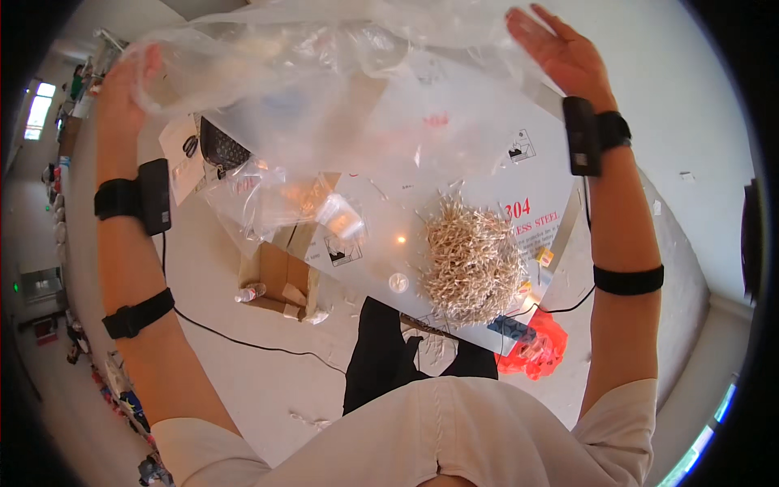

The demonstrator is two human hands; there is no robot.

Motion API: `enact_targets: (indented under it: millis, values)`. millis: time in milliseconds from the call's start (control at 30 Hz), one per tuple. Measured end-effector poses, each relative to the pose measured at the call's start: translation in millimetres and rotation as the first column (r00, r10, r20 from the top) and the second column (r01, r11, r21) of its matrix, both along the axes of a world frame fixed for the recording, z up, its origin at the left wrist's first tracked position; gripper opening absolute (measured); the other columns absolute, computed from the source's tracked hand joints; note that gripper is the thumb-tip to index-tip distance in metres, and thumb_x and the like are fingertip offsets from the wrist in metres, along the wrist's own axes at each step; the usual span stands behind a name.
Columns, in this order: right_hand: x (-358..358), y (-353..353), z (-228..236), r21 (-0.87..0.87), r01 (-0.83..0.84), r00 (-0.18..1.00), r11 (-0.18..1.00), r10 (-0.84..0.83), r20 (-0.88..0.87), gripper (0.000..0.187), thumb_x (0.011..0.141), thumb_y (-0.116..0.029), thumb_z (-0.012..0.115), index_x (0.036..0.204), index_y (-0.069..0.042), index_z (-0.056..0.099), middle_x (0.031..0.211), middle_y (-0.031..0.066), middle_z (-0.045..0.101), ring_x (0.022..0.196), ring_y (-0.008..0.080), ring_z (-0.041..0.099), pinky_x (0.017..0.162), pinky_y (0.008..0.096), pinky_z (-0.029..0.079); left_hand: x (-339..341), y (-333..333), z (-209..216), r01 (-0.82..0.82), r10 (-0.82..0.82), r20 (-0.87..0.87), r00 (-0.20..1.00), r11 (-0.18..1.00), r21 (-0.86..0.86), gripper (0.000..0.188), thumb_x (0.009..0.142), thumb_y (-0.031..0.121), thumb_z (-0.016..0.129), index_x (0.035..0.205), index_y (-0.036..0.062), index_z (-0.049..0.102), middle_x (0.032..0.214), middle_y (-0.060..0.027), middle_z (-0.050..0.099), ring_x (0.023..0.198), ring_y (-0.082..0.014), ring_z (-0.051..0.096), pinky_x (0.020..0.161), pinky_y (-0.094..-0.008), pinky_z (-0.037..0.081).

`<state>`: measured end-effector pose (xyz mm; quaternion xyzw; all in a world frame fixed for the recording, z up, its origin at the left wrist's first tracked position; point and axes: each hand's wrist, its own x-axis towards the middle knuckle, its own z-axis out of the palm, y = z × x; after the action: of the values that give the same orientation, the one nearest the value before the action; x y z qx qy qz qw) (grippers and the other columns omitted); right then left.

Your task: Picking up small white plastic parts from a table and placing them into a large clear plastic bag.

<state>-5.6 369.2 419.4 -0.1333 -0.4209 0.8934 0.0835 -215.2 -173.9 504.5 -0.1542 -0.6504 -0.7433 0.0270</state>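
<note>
A large sheet of clear plastic, apparently a bag (324, 89), is spread in the air across the far side of the table. My left hand (123, 89) is blurred, its fingers closed at the left edge of this plastic. At the other end my right hand (568, 57) is raised with its fingers apart, beside the plastic's edge; whether it touches is hard to see. Below, a big heap of cotton swabs (475, 264) lies loose on the grey printed table surface (381, 260). A small round clear container (398, 282) stands left of the heap.
Left of the middle are translucent plastic cups (341, 217) among clear wrapping and an open cardboard box (280, 280). Farther off are a black patterned pouch (223, 148) and scissors (191, 146). A red plastic bag (548, 345) lies near right. Black cables run from both wrist devices.
</note>
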Motion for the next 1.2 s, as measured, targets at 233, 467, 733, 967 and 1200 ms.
enact_targets:
  millis: [233,467,733,967,1200]
  values:
    - [43,9,-13,0.218,-0.119,0.981,0.969,0.149,-0.127,0.044,0.098,-0.019,0.038,0.133,0.006,0.040,0.138,0.0209,0.044,0.126,0.0312,0.045,0.104,0.0431,0.039,61,25,17,-0.042,0.048,0.015,0.999,0.964,-0.264,0.030,0.096,0.008,0.041,0.122,-0.0065,0.049,0.126,-0.0214,0.054,0.115,-0.0319,0.055,0.096,-0.0385,0.048]
    - [99,-23,-74,0.409,-0.246,0.943,0.879,0.120,0.310,0.040,0.094,-0.032,0.046,0.123,-0.006,0.056,0.124,0.0054,0.058,0.106,0.0226,0.057,0.091,0.0410,0.046,87,-5,-36,-0.088,0.139,0.058,0.989,0.844,-0.529,0.030,0.095,0.017,0.049,0.119,-0.0009,0.055,0.116,-0.0145,0.062,0.104,-0.0223,0.063,0.079,-0.0280,0.050]
    - [96,-74,-141,0.322,-0.355,0.828,0.878,0.135,0.545,0.037,0.093,-0.027,0.051,0.121,-0.004,0.055,0.121,0.0058,0.057,0.103,0.0269,0.058,0.083,0.0458,0.053,86,19,-80,0.011,0.113,0.180,0.977,0.817,-0.576,0.023,0.093,0.016,0.053,0.108,0.0005,0.061,0.100,-0.0091,0.067,0.082,-0.0159,0.065,0.069,-0.0264,0.049]
    - [92,-55,-180,0.010,0.019,0.866,1.000,-0.022,0.500,0.043,0.092,-0.034,0.054,0.121,-0.002,0.053,0.112,0.0151,0.054,0.099,0.0288,0.056,0.082,0.0454,0.054,89,18,-115,0.102,0.067,0.209,0.976,0.705,-0.702,0.015,0.088,0.007,0.054,0.096,-0.0025,0.063,0.083,-0.0069,0.065,0.068,-0.0134,0.060,0.063,-0.0266,0.048]
    - [51,-124,-218,0.027,-0.192,0.879,0.981,0.160,0.449,0.059,0.090,-0.043,0.054,0.137,-0.011,0.039,0.131,0.0211,0.036,0.112,0.0399,0.045,0.079,0.0536,0.054,57,20,-140,-0.304,0.095,-0.304,0.948,0.556,-0.774,0.017,0.087,0.007,0.054,0.098,-0.0019,0.063,0.077,-0.0062,0.066,0.067,-0.0154,0.060,0.066,-0.0276,0.049]
